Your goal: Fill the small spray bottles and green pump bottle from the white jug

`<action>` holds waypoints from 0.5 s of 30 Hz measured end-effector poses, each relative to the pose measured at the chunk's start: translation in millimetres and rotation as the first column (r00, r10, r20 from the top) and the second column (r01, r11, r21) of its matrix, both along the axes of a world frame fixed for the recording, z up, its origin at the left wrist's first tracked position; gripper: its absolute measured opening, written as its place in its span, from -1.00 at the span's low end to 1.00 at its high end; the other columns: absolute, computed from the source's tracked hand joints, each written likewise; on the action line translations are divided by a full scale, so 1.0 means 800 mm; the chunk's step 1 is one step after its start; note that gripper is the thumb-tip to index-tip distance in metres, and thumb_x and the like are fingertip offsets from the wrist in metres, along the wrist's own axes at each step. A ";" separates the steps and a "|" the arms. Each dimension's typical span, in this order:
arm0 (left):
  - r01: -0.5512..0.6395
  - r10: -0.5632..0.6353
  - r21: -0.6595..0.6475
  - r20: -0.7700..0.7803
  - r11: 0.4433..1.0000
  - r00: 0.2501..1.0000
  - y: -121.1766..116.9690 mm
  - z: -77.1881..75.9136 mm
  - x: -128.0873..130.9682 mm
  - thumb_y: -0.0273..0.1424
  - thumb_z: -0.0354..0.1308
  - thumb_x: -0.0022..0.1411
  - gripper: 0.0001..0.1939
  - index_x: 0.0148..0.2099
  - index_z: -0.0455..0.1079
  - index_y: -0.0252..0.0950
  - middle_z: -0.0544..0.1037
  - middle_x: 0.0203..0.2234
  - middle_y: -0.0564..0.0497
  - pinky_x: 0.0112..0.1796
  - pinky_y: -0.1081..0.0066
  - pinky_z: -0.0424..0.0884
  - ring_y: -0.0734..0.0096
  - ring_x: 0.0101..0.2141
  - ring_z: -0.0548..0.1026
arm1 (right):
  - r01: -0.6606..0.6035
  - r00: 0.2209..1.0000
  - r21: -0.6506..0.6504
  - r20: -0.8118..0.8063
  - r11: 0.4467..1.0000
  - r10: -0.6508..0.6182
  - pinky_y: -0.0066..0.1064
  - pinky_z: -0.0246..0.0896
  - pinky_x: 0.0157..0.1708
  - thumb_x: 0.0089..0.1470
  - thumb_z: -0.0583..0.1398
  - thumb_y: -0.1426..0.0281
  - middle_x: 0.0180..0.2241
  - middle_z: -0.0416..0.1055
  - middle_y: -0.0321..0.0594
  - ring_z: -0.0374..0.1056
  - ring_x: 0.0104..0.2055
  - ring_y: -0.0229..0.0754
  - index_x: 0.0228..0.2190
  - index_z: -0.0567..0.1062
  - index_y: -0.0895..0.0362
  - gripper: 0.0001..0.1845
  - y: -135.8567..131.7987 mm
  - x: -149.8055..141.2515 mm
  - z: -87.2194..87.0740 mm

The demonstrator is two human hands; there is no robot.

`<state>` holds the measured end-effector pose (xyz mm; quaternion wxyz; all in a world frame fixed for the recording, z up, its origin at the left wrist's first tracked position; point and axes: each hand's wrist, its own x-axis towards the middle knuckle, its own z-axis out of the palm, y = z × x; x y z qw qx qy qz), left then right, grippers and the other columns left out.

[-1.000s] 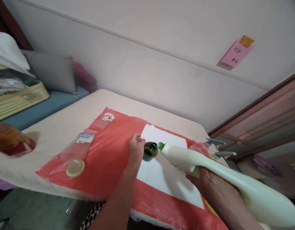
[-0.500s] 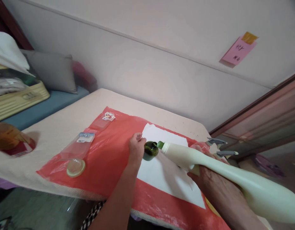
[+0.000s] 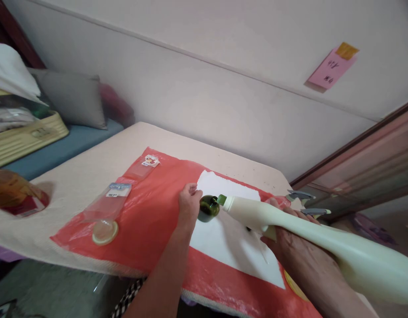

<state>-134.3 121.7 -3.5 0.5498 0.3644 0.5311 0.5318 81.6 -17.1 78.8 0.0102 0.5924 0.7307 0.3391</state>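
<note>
A small round dark green bottle [image 3: 209, 209] stands on a white sheet [image 3: 237, 238], its mouth tilted to the right. My left hand [image 3: 190, 203] is at its left side, fingers curled, thumb against the glass. With my right hand [image 3: 292, 243] I grip a large pale green bottle [image 3: 253, 213] under its long body, held sloping. Its green spout [image 3: 221, 199] meets the small bottle's mouth. Whether liquid flows there I cannot make out. Part of my right hand is hidden behind the large bottle.
Red plastic sheeting [image 3: 157, 198] covers the table. On it are two clear packets [image 3: 118, 194] and a round pale lid [image 3: 105, 232]. A jug of amber liquid [image 3: 17, 194] stands at the left edge. Grey-handled tools [image 3: 315, 212] lie at right. A pink note [image 3: 331, 68] hangs on the wall.
The large bottle and my right hand have shifted slightly to the right in view. My left hand and the small green bottle stay almost where they were.
</note>
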 end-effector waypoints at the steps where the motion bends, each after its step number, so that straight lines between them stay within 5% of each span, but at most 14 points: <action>1: 0.000 0.000 0.002 0.001 1.000 1.000 0.000 0.001 0.000 -0.45 0.21 0.09 -0.76 -0.14 0.46 -0.28 0.59 -0.12 -0.19 -0.03 0.25 0.45 0.19 -0.04 0.55 | -0.004 1.000 -0.002 0.004 1.000 0.004 0.29 0.19 0.08 0.21 -0.05 0.29 0.09 0.27 0.35 0.24 0.12 0.48 0.38 -0.23 0.33 -0.17 0.000 -0.001 0.002; 10: -0.003 0.003 0.001 0.007 1.000 1.000 0.000 0.002 -0.002 -0.44 0.21 0.08 -0.76 -0.14 0.46 -0.29 0.58 -0.11 -0.20 -0.04 0.24 0.45 0.19 -0.07 0.55 | 0.019 1.000 -0.033 -0.004 0.999 -0.020 0.29 0.17 0.09 0.22 -0.02 0.26 0.05 0.30 0.30 0.23 0.08 0.44 0.31 0.12 0.32 -0.29 0.006 0.002 0.003; 15: -0.012 0.012 0.003 0.013 1.000 1.000 0.002 0.001 -0.002 -0.44 0.21 0.07 -0.76 -0.15 0.46 -0.29 0.58 -0.13 -0.19 -0.03 0.24 0.44 0.19 -0.06 0.55 | -0.006 1.000 -0.018 0.016 1.000 0.006 0.30 0.15 0.10 0.21 -0.03 0.27 0.09 0.25 0.42 0.20 0.12 0.52 0.33 0.02 0.44 -0.23 0.005 0.005 0.000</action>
